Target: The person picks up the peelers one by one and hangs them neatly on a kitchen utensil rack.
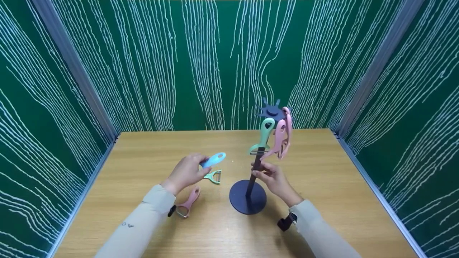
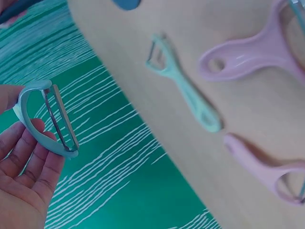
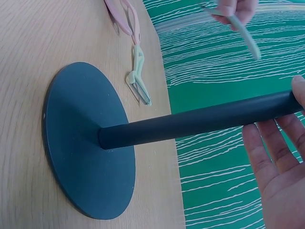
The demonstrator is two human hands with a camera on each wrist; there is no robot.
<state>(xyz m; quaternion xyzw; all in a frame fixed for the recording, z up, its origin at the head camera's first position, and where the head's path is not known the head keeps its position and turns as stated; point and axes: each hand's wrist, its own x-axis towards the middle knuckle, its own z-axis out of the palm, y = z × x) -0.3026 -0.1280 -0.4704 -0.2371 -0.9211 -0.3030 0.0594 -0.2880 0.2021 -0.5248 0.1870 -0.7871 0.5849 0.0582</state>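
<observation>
My left hand [image 1: 186, 171] pinches a light-blue peeler [image 1: 214, 159] above the table; its handle points to the right in the head view. The left wrist view shows the U-shaped head and metal blade of this peeler [image 2: 40, 129] at the fingers. My right hand [image 1: 274, 182] grips the pole of a dark stand [image 1: 252, 182] just below the hanging peelers, thumb on one side and fingers on the other. From the stand's spoked top hang a green peeler [image 1: 266, 133] and pink peelers [image 1: 279, 136]. The round base [image 3: 86, 167] appears in the right wrist view.
On the wooden table, a green peeler [image 1: 215, 177] lies beneath the left hand. A pink peeler [image 1: 190, 202] is near the left wrist; another pink peeler [image 2: 243, 59] shows in the left wrist view. Green walls with white lines enclose the table's back and sides.
</observation>
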